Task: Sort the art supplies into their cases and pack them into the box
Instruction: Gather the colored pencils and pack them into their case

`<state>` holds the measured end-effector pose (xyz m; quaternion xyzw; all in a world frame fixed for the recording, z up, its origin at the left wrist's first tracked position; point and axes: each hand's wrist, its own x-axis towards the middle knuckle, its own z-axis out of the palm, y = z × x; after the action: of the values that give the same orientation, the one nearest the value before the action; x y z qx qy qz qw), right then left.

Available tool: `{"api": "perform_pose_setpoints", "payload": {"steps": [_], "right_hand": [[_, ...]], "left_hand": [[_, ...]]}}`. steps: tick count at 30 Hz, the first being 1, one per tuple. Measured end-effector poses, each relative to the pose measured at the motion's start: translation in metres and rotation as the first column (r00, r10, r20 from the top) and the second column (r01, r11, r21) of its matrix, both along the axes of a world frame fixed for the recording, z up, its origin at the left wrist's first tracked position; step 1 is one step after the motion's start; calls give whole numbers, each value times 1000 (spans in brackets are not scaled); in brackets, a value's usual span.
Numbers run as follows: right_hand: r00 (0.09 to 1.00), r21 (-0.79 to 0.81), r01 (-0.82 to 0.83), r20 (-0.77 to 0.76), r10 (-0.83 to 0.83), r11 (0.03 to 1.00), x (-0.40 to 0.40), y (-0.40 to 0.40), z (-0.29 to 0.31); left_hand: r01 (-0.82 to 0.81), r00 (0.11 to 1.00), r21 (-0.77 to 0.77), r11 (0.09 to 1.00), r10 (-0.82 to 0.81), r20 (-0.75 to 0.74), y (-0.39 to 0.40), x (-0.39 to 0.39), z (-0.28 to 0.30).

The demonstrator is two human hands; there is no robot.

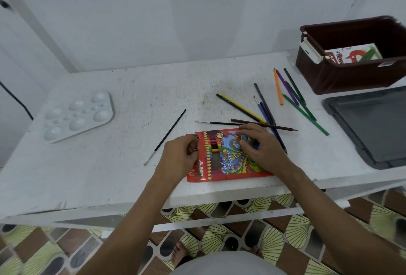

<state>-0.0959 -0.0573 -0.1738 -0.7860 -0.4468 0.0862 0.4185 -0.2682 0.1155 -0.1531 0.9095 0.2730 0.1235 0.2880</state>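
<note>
Pencil case (pixel 228 160) flat, long axis left-right

- Left hand (pixel 179 154) pinches the left end of red colour pencil case (pixel 228 165); right hand (pixel 261 146) lies flat on it.
- Case flat on white counter (pixel 109 165), near front edge.
- Loose coloured pencils (pixel 285 96) scattered beyond the case.
- Thin paintbrush (pixel 167 136) and white palette (pixel 77 116) to the left.
- Brown box (pixel 351 77) far right holds a pastels pack (pixel 351 54); grey lid (pixel 373 125) beside it.

White table (pixel 131 90) bearing palette (pixel 77 115), pencils (pixel 278 87), pencil case (pixel 228 162), box (pixel 351 77)
</note>
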Motion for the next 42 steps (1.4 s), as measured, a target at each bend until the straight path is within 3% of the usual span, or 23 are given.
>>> {"api": "perform_pose_setpoints", "payload": {"steps": [8, 17, 24, 27, 30, 32, 34, 37, 40, 42], "right_hand": [[1000, 0, 7, 12, -7, 1000, 0, -1, -2], [1000, 25, -2, -6, 3, 1000, 2, -2, -5], [1000, 35, -6, 0, 6, 999, 3, -3, -5], [999, 4, -23, 44, 23, 1000, 3, -3, -5], [996, -26, -29, 83, 31, 999, 3, -3, -5], [996, -32, -28, 85, 31, 999, 3, -3, -6], [996, -33, -26, 81, 29, 999, 3, -3, -6], [996, -35, -31, 85, 34, 999, 3, -3, -7], [996, -29, -31, 83, 33, 999, 4, -2, -7], [997, -25, -33, 76, 34, 999, 5, -2, -7]], "left_hand": [[-45, 998, 44, 998, 46, -33, 6, -8, -10], [-41, 998, 10, 999, 40, 40, 1, 1, -15], [-35, 999, 34, 999, 36, -20, 5, 3, -18], [10, 995, -17, 1000, -12, -96, 13, 7, -6], [55, 952, -192, 980, -110, -287, 35, 11, 17], [89, 890, -219, 972, -177, -421, 51, 12, 32], [97, 869, -145, 985, -154, -471, 60, 18, 44], [88, 937, 8, 996, -80, -339, 63, 46, 53], [195, 964, 105, 975, -171, -205, 56, 94, 51], [304, 943, 159, 939, -273, -191, 49, 128, 46]]}}
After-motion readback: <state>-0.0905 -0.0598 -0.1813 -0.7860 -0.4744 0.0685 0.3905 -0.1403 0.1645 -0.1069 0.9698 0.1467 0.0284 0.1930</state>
